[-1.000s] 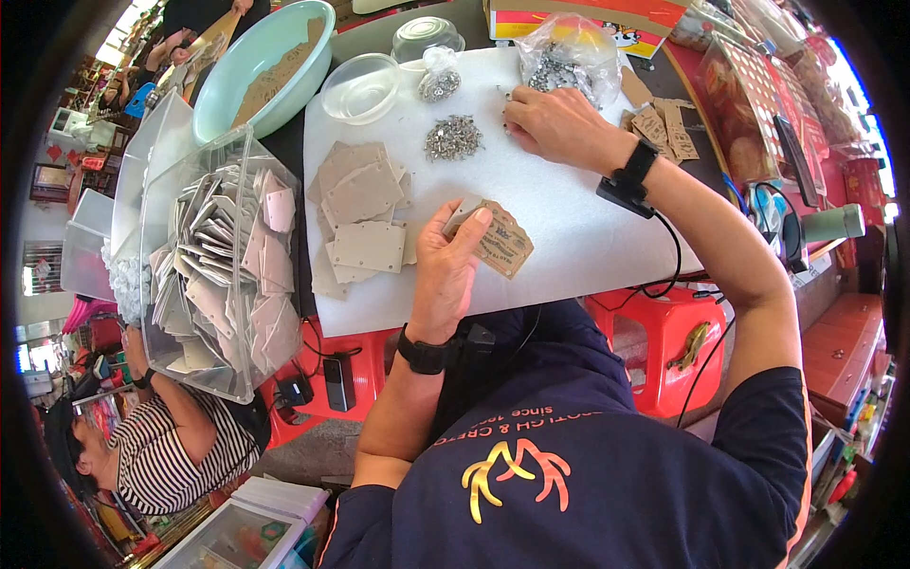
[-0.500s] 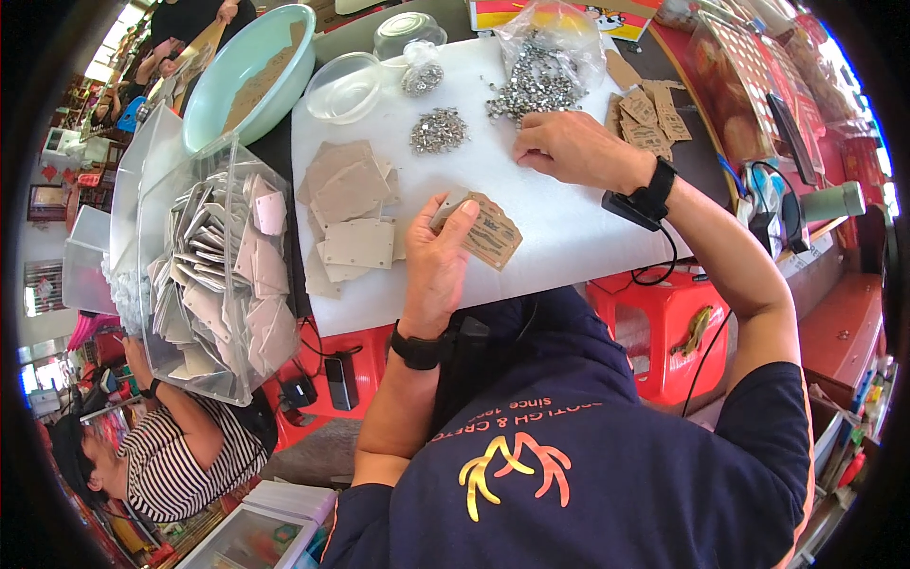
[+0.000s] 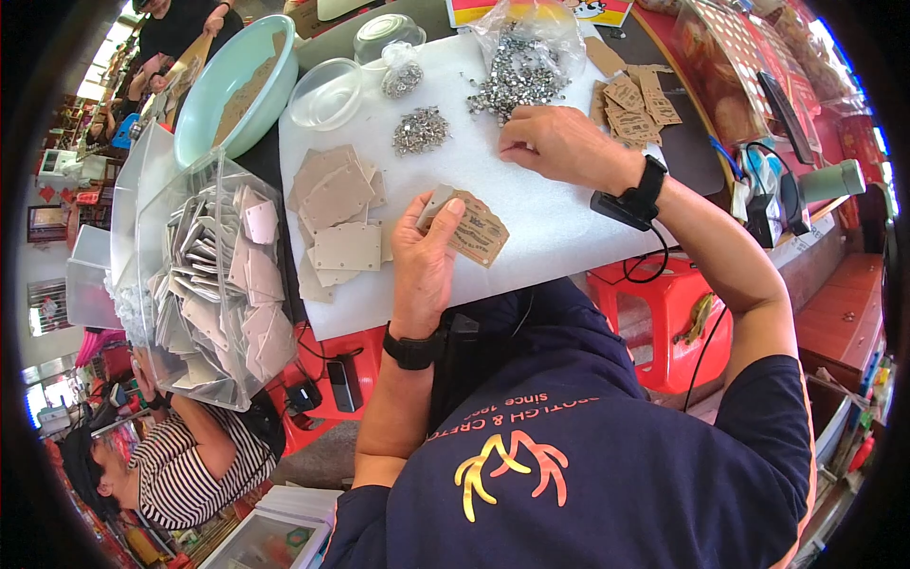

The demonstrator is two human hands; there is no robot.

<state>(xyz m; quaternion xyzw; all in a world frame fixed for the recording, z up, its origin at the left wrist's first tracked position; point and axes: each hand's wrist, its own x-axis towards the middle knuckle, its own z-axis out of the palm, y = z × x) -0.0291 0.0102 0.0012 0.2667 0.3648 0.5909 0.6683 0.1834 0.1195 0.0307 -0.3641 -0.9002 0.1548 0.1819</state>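
Pinching a flat, brown, printed cardboard piece (image 3: 482,232) in the bare left hand (image 3: 425,251) over a flat white sheet (image 3: 559,237) and curling the bare right hand (image 3: 559,147), its grasp impossible to tell, near a heap of small silvery metal pieces (image 3: 517,81).

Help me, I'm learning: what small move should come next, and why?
Probably bring the right hand toward the printed card: the left hand holds that card, while the right fingers curl near the metal pieces; whether they grip one is unclear.
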